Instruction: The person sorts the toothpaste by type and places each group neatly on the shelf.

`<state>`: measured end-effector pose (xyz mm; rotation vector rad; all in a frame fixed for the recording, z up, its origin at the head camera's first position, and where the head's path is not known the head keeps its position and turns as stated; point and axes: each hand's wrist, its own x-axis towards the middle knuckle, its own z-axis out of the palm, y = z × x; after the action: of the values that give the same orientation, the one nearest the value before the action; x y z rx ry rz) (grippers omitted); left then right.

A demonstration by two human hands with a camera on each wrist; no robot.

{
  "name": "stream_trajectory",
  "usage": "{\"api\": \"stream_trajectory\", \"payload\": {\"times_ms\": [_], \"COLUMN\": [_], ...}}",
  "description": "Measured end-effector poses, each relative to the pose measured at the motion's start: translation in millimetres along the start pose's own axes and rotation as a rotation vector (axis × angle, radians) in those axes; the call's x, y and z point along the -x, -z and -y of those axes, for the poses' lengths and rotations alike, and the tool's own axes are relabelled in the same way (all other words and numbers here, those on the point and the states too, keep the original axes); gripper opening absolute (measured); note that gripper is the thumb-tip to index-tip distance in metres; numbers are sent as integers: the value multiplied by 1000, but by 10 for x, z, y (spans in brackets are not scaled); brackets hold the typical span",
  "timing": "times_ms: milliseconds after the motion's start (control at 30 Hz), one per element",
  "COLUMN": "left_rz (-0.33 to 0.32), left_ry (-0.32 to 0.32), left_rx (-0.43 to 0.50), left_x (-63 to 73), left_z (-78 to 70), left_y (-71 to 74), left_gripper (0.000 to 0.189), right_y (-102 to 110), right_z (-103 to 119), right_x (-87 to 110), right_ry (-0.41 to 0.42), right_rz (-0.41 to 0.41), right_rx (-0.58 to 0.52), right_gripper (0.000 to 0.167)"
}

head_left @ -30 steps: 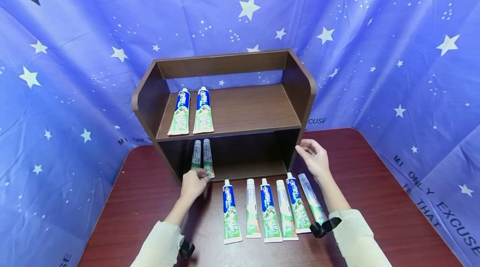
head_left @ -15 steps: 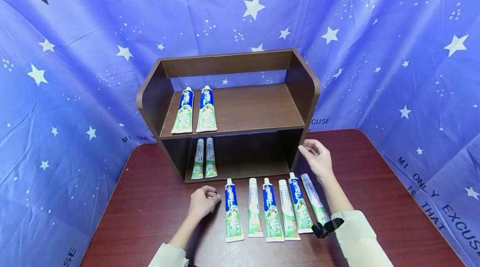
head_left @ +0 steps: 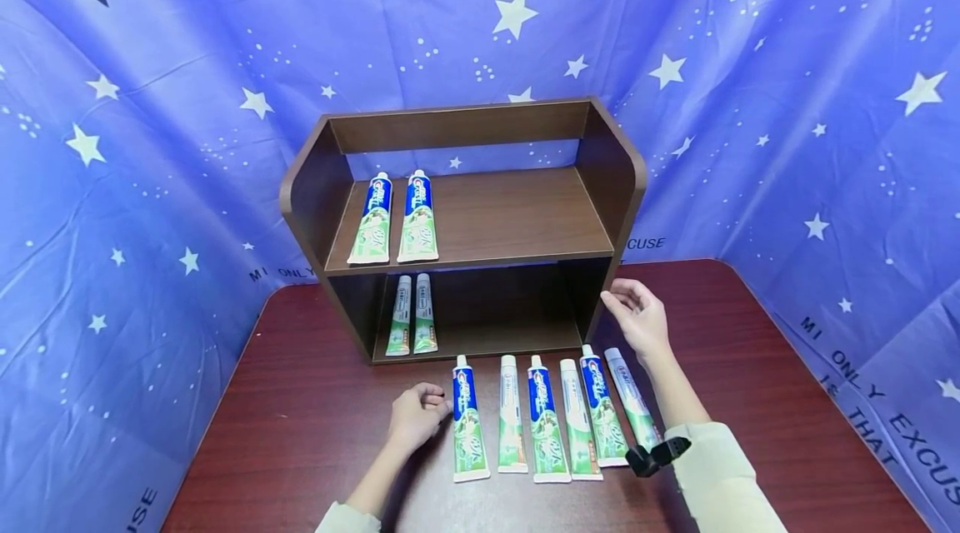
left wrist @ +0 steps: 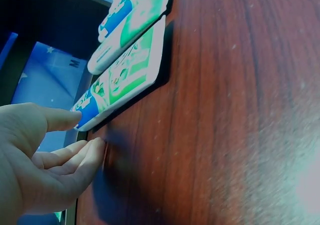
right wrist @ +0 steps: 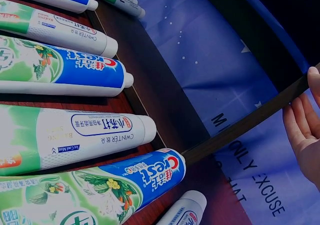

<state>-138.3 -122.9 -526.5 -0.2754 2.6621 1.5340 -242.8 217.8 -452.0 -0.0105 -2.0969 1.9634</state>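
My left hand (head_left: 420, 416) is just left of the leftmost blue-and-green Crest toothpaste tube (head_left: 470, 429). In the left wrist view its thumb is by that tube's blue end, with a gap between thumb and fingers; whether it touches the tube I cannot tell. My right hand (head_left: 637, 321) pinches the front edge of the brown two-tier shelf (head_left: 517, 256) at its right side panel, thumb on one side and fingers on the other. Several tubes lie in a row before the shelf, Crest ones alternating with white-and-green baking soda toothpaste tubes (head_left: 512, 416).
Two Crest tubes (head_left: 417, 216) lie on the upper tier at the left. Below them, two grey-and-green tubes (head_left: 424, 312) lie side by side in the lower tier. The dark red table (head_left: 300, 416) meets a blue star-patterned curtain (head_left: 187, 183) behind.
My left hand has left the lower-tier tubes and moved down and right to the leftmost Crest tube in the row. The right hand stays at the shelf's edge. The head view shifted slightly.
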Motion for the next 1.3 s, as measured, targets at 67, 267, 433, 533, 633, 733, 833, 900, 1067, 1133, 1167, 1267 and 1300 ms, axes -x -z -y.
{"api": "stream_trajectory", "payload": {"times_ms": [67,267,433,533,633,733,833,900,1067,1133,1167,1267,1300], "left_rz": [1,7,11,9,5,-2,-9,-10,-12,-13,-14,-15,-16], "left_ry": [-17,-49,-44,-45,-34,-12,-1,7,32,34,33,35,36], "left_rx": [-6,-42,-54,-53,-66,-86,-107,-112,-100,-99,-102,-109,-111], "left_x": [14,33,47,56,65,66,58,52,42,40,38,38,39], "left_z": [-11,-49,-93,-106,-119,-138,-160,-173,-187,-184,-183,-183,-183], "left_y": [-26,-88,-135,-165,-186,-191,-188,-185,-195,-199,-201,-203,-205], "left_gripper": [27,30,33,34,34,34,34,35,35,35,34,34,34], "right_y": [-3,-11,-15,-13,-13,-13,-15,-15,-8,-7,-6,-8,-9], "right_z": [35,-14,-10,-3,8,15,14,9,4,2,1,0,1], "right_x": [16,12,25,31,38,39,36,33,29,27,26,26,26], "right_ry": [1,22,20,19,19,17,12,8,0,-3,-3,3,7], "right_rz": [-1,-14,-19,-18,-17,-16,-18,-20,-13,-10,-9,-8,-7], "right_rx": [-13,-14,0,7,15,24,29,31,36,32,29,19,19], "right_gripper": [16,15,16,18,19,22,25,27,28,27,26,24,24]}}
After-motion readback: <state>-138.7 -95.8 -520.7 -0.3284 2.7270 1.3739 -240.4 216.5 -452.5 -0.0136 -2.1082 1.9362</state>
